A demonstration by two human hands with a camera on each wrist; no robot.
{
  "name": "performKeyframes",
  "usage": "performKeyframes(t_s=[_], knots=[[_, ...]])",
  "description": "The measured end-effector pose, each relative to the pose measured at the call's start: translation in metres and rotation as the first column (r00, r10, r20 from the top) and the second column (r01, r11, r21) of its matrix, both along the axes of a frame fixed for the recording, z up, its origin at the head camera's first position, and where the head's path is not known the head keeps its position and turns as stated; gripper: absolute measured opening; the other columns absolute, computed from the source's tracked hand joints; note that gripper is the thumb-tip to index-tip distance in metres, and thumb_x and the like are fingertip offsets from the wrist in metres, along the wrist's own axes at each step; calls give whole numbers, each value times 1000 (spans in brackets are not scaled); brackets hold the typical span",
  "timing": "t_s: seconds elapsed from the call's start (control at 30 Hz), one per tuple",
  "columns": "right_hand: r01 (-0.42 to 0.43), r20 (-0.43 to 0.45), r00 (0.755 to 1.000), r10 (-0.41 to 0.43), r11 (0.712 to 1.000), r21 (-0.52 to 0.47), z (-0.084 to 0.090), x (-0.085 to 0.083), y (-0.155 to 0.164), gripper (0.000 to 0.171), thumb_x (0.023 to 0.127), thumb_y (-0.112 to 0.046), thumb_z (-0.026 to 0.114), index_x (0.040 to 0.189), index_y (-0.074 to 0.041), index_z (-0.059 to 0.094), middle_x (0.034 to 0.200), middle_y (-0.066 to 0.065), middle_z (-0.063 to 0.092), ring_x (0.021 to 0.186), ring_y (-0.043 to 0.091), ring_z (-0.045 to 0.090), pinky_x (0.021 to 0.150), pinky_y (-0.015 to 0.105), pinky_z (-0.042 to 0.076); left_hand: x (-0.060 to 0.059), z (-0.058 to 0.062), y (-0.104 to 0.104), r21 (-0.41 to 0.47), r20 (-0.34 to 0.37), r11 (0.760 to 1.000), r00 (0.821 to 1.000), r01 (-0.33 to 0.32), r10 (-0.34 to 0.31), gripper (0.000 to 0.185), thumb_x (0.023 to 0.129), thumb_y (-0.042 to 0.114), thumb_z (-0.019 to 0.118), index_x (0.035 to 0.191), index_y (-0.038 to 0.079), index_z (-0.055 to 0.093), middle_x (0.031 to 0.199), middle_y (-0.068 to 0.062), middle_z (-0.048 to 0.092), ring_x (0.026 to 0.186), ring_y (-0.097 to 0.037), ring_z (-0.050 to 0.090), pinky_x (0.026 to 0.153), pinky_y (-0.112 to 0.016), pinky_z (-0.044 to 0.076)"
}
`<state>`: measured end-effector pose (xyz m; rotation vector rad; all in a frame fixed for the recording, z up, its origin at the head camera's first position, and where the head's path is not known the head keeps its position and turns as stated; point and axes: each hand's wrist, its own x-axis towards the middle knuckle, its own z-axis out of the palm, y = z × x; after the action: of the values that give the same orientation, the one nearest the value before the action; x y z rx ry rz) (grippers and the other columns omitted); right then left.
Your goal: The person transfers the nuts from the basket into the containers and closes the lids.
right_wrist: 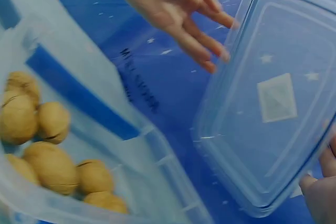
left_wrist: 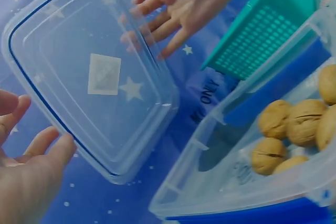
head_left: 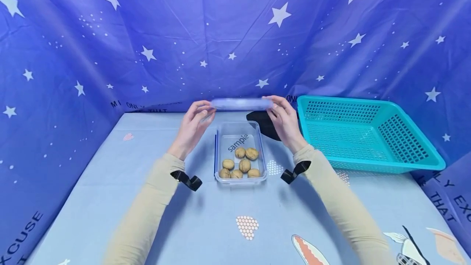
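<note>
A clear plastic lid [head_left: 241, 104] with a blue seal is held raised, its edge toward the head camera, past the far end of a clear food container [head_left: 237, 135]. My left hand [head_left: 195, 122] grips one edge of the lid, fingertips and thumb at the rim. At the opposite edge my right hand [head_left: 285, 120] holds on, its fingers spread along the rim in the left wrist view. A whitish square label [left_wrist: 104, 74] shows in the lid's middle. Several walnuts [head_left: 244, 165] lie inside the lidless container, mostly toward its near end.
A turquoise perforated basket [head_left: 375, 162] stands at the right of the table. Behind the container, partly hidden by my right hand, lies a black object [head_left: 265, 124]. A blue star-printed curtain [head_left: 206, 32] rises at the table's back. Black straps [head_left: 187, 180] circle both wrists.
</note>
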<state>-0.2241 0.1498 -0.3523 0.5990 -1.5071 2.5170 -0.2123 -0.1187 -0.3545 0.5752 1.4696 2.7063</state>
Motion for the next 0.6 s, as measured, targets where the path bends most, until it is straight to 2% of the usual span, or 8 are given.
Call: performKeyframes(t_s=[0.1,0.17,0.27,0.37,0.43,0.6], knots=[[29,4,1000,-29,999,23,-13,-1,-4,28,100,3,40,126,0,52,132,17,50,133,34,36,113,42,26,3,-8,4,19,31,1000,999,-11,10,23,99,-3,39,108,6,58,117,-13,54,121,-29,48,111,-41,32],[42,23,999,-43,998,39,-24,-1,-7,37,98,8,41,135,5,42,140,20,41,137,33,30,113,40,28,6,-16,6,7,53,1000,998,-27,26,21,99,-3,39,111,2,56,118,-13,54,120,-26,49,110,-39,34],[26,75,997,-32,997,75,-36,0,-10,54,94,15,41,146,8,27,151,21,25,142,27,22,114,34,24,11,-30,8,-74,87,995,993,-73,79,23,97,-6,43,118,-6,51,115,-12,52,111,-21,53,104,-32,41],[8,127,992,-27,990,143,-44,2,-11,65,91,18,42,150,6,19,157,18,16,144,24,17,115,30,22,14,-42,8,-207,110,971,983,-123,148,33,93,-9,47,126,-12,46,115,-12,49,107,-20,52,95,-26,45],[3,160,987,-35,981,196,-46,3,-11,68,91,16,45,152,3,18,157,18,15,144,24,18,114,27,23,15,-48,8,-281,126,951,977,-132,172,41,91,-10,50,131,-11,45,120,-14,46,112,-23,51,95,-26,45],[-2,199,978,-60,955,297,-45,1,-13,66,90,15,47,150,6,21,155,23,20,143,26,22,112,24,25,16,-57,4,-416,178,906,968,-86,174,53,89,-11,55,140,-5,41,134,-20,41,130,-33,43,103,-31,42]])
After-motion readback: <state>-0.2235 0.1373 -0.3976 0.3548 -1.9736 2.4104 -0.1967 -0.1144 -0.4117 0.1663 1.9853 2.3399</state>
